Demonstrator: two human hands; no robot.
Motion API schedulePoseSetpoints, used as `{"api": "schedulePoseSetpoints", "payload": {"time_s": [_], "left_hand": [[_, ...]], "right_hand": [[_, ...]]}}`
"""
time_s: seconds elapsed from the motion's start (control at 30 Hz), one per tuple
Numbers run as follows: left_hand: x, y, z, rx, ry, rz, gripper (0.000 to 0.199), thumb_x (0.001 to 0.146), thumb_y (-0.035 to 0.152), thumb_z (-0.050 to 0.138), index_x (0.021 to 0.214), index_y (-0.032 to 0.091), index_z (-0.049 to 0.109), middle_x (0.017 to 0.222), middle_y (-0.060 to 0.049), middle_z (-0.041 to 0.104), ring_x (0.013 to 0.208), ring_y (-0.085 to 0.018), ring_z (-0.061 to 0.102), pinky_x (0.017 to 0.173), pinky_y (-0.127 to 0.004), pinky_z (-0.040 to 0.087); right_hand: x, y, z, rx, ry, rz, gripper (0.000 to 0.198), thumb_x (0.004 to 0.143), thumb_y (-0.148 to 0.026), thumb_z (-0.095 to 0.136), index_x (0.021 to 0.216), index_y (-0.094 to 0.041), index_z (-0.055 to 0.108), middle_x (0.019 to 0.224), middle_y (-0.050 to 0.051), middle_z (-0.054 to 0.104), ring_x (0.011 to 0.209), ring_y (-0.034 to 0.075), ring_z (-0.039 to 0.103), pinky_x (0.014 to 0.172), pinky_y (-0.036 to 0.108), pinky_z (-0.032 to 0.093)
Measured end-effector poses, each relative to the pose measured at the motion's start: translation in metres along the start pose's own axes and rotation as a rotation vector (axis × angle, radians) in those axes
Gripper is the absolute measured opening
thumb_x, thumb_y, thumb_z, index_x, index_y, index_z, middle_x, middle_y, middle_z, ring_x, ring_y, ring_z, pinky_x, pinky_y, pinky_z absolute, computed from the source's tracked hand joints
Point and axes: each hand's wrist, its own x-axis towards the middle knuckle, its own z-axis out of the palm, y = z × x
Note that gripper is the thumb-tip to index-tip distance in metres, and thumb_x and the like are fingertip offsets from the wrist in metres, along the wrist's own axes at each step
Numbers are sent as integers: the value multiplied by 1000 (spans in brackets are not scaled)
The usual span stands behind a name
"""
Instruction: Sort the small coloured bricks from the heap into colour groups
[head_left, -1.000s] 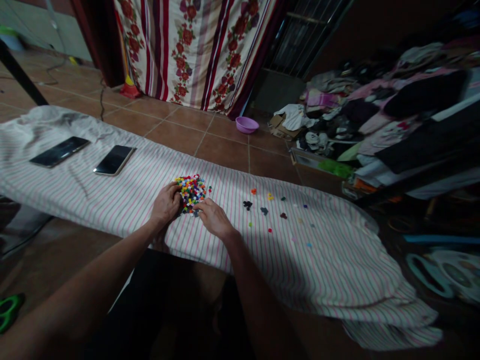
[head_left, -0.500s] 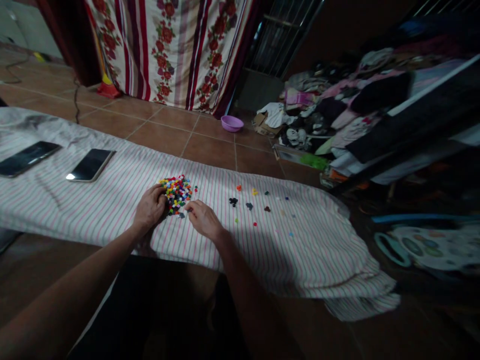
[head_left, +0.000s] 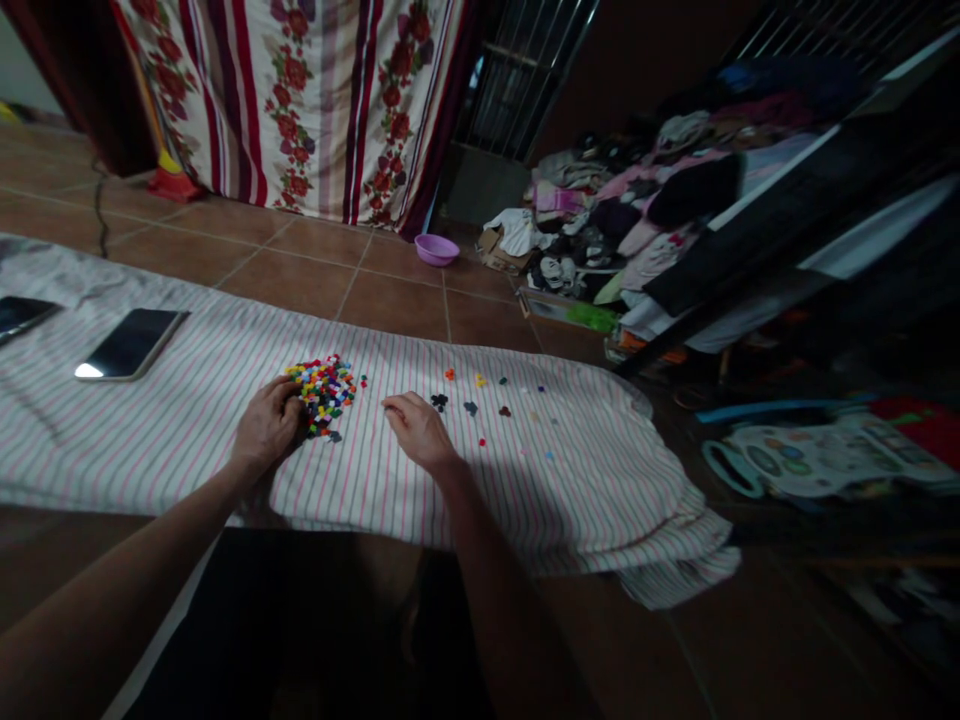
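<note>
A pile of tiny colourful pieces [head_left: 327, 390], like small beads or bricks, lies on a striped cloth [head_left: 225, 400]. Against the pile's left edge rests my left hand [head_left: 266, 428], its fingers bent and a little apart from the thumb. My right hand [head_left: 420, 430] is over the cloth between the pile and the spread-out pieces, thumb and fingertips pinched together; whatever is between them is too small to make out. Just beyond it sit small groups sorted by colour: black pieces [head_left: 439, 402], dark grey pieces [head_left: 471, 408], orange pieces [head_left: 449, 374], yellow pieces [head_left: 480, 380] and brown pieces [head_left: 505, 411].
Single pieces, including a red piece [head_left: 482, 442] and a light blue piece [head_left: 549, 455], lie farther right. A phone [head_left: 133, 345] and another dark phone [head_left: 22, 315] are on the left. A purple basin [head_left: 436, 250] stands on the floor near heaped clothes [head_left: 637, 200].
My right hand has moved right, away from the pile toward the colour groups, still pinched. The left hand stays at the pile. The whole view has shifted, moving the scene leftward.
</note>
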Motion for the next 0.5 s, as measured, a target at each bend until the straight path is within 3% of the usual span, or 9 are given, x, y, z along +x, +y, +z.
{"api": "schedulePoseSetpoints", "payload": {"time_s": [0.23,0.5], "left_hand": [[-1,-2,3,22,18,20,38,84,38,37,102,19,65,126,-11,63,123,-26,56,113,-45,41],[-1,3,0,26,2,16,39,84,39,36,101,17,64,126,-14,63,125,-28,55,113,-46,41]], "right_hand": [[-14,31,-32,-57,187,189,28,92,-17,48,107,-21,71,103,7,68,97,17,63,91,29,47],[-31,54,-64,-242,293,645,27,87,-18,52,108,-20,68,98,6,73,91,19,66,82,28,47]]}}
